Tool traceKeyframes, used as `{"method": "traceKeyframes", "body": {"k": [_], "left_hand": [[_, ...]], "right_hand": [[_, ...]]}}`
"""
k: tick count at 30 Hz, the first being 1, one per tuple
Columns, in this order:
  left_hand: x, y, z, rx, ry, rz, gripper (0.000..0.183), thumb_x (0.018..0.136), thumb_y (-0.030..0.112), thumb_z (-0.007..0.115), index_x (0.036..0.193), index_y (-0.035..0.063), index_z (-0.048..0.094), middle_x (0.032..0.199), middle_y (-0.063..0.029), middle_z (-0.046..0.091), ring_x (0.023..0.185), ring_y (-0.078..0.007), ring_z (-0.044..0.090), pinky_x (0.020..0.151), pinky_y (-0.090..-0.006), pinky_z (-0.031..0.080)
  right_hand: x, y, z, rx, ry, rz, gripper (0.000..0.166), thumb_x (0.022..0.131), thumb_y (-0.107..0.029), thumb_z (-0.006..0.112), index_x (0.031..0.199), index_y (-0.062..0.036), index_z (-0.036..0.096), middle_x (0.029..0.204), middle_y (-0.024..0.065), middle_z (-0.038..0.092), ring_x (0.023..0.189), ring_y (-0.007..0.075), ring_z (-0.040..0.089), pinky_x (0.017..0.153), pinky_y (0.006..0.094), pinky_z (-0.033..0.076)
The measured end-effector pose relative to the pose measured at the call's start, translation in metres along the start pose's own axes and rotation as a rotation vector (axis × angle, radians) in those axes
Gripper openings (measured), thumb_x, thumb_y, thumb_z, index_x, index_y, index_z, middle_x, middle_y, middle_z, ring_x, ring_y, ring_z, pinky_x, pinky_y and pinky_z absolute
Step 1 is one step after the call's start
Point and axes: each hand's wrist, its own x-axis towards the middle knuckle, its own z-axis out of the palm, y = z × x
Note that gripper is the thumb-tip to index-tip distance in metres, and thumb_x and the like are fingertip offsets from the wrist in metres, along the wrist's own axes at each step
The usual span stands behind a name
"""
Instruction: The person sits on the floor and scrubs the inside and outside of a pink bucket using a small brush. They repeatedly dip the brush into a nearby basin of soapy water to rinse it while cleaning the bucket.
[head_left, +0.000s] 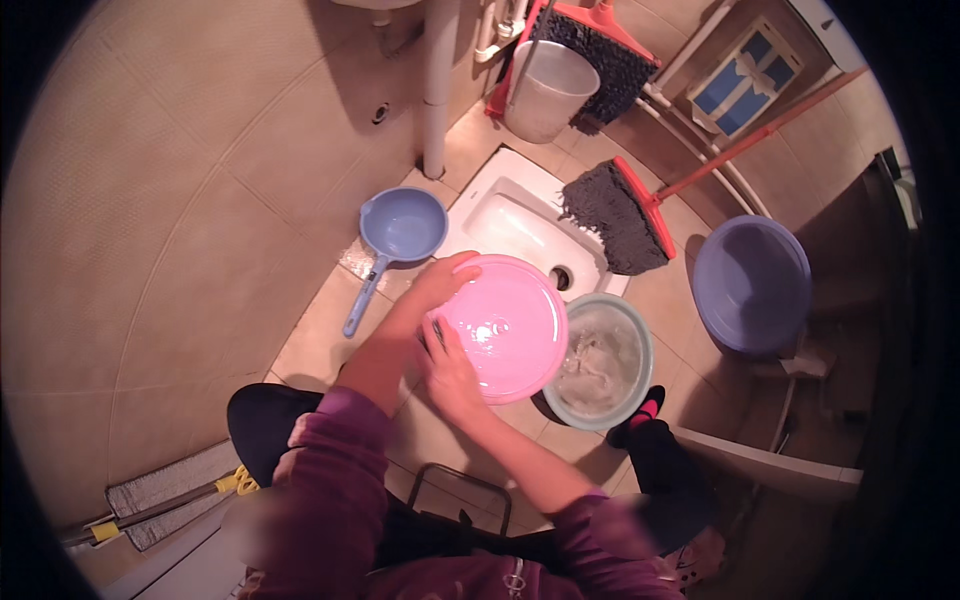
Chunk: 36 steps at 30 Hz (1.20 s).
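A pink plastic basin (517, 330) with a wet, shiny inside is held up in front of me. My left hand (442, 281) grips its upper left rim. At its lower left edge is my right hand (454, 367), with a small dark object by the fingers that I cannot make out. Just right of the pink basin, partly behind it, a pale green basin (637, 367) on the floor holds cloudy water with cloth in it. A blue plastic dipper (405, 225) lies at the upper left of my hands.
Beyond the basins is a white squat toilet (517, 225), with a grey mop head (619, 217) over its right side. A purple-blue basin (752, 285) stands at the right. A whitish bucket (551, 90) and another mop (600, 60) are at the back, near a vertical pipe (435, 97).
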Motion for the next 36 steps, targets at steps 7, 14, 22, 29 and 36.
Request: {"method": "traceKeyframes", "body": {"k": [7,14,22,29,36], "left_hand": [[0.001,-0.013,-0.005,-0.007,0.016,0.056,0.044,0.081,0.037,0.055,0.118,0.0125,0.051,0.106,-0.0167,0.058,0.101,-0.0278,0.055,0.086,-0.0335,0.040],[-0.011,0.013,0.004,0.052,0.090,0.055,0.042,0.083,0.039,0.052,0.115,0.0126,0.054,0.100,-0.0170,0.060,0.096,-0.0304,0.056,0.083,-0.0353,0.042],[-0.016,0.016,0.001,0.126,0.160,0.004,0.036,0.083,0.029,0.054,0.110,0.0058,0.056,0.098,-0.0153,0.062,0.092,-0.0235,0.059,0.081,-0.0310,0.043],[-0.016,0.012,0.001,0.067,0.149,0.043,0.039,0.082,0.037,0.054,0.111,0.0124,0.057,0.097,-0.0163,0.061,0.093,-0.0300,0.058,0.081,-0.0351,0.043],[-0.017,0.016,0.007,0.075,0.192,0.044,0.038,0.081,0.035,0.055,0.110,0.0106,0.057,0.098,-0.0165,0.061,0.094,-0.0301,0.058,0.081,-0.0346,0.043]], "right_hand": [[-0.045,0.022,-0.014,-0.029,-0.074,-0.133,0.028,0.076,-0.010,0.054,0.102,-0.0013,0.052,0.125,0.0185,0.040,0.112,0.0367,0.041,0.094,0.0452,0.035],[-0.069,0.099,-0.076,-0.068,-0.032,-0.148,0.018,0.070,-0.015,0.061,0.083,-0.0030,0.057,0.116,0.0102,0.052,0.110,0.0321,0.047,0.092,0.0458,0.037],[-0.040,0.012,0.002,-0.010,0.350,0.046,0.014,0.068,-0.011,0.065,0.072,-0.0065,0.053,0.103,0.0091,0.059,0.102,0.0290,0.054,0.086,0.0437,0.043],[-0.075,0.080,-0.043,-0.090,0.378,0.056,0.006,0.071,-0.008,0.060,0.073,-0.0059,0.054,0.103,0.0088,0.059,0.106,0.0310,0.051,0.092,0.0493,0.037],[-0.057,0.026,0.000,-0.011,0.175,0.204,0.012,0.074,-0.011,0.057,0.084,-0.0052,0.058,0.101,0.0080,0.059,0.104,0.0284,0.053,0.089,0.0468,0.039]]}}
